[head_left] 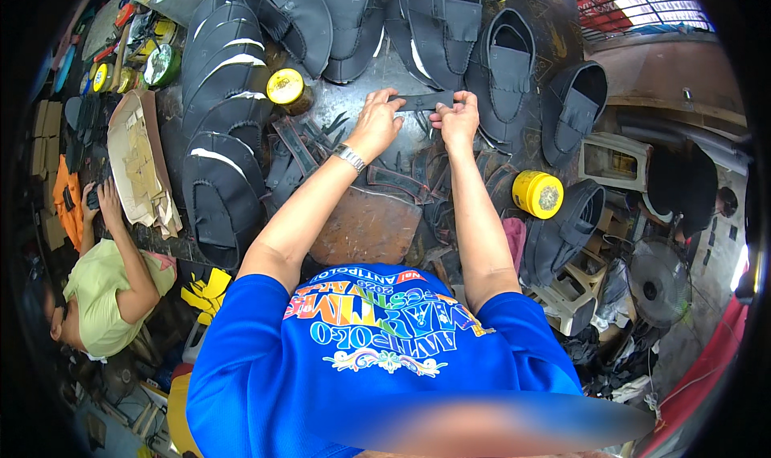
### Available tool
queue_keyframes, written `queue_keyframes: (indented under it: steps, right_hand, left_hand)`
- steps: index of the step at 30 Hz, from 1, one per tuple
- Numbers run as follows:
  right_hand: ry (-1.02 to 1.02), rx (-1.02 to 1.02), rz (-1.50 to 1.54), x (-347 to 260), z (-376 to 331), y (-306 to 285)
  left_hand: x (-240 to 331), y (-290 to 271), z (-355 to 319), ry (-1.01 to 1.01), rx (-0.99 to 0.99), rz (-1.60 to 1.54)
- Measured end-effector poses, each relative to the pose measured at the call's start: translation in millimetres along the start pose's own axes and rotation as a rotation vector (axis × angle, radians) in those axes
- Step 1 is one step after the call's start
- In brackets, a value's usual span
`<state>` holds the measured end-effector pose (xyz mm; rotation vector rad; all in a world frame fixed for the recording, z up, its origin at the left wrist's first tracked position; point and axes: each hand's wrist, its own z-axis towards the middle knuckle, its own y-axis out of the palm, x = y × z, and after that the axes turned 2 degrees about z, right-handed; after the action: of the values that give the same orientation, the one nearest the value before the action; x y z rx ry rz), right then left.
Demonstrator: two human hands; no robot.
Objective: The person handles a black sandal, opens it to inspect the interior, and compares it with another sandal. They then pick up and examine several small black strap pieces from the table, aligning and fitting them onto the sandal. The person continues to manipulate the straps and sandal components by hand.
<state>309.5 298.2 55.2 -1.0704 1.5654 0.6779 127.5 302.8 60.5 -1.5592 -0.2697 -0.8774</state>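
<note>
A short black strap [422,102], leather-like, is stretched level between my two hands over the worktable. My left hand [377,122], with a metal watch at the wrist, pinches its left end. At the other end, the fingers of my right hand [456,120] are closed on the strap. Just beyond lie black shoe uppers [436,36] with stitched fronts and white edges showing. More cut black strips with reddish edges [397,183] are heaped below my hands, beside a worn brown board [365,225].
Stacked black uppers [225,96] line the left, near a yellow-lidded jar [287,88]. A yellow tub [537,194] stands to the right. Further left are a cardboard box [144,161] and a co-worker in light green [108,297]; another person [683,181] bends near a fan [658,281].
</note>
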Motion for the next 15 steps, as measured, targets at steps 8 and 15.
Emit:
queue_keyframes:
  steps: [8,15]
  right_hand:
    - [-0.119,-0.168,0.059,-6,-17,12]
    - [-0.211,-0.215,0.149,-32,-13,41]
  left_hand:
    - [-1,-12,-30,-0.074,0.028,-0.053]
    - [8,-28,-45,-0.102,0.057,-0.150]
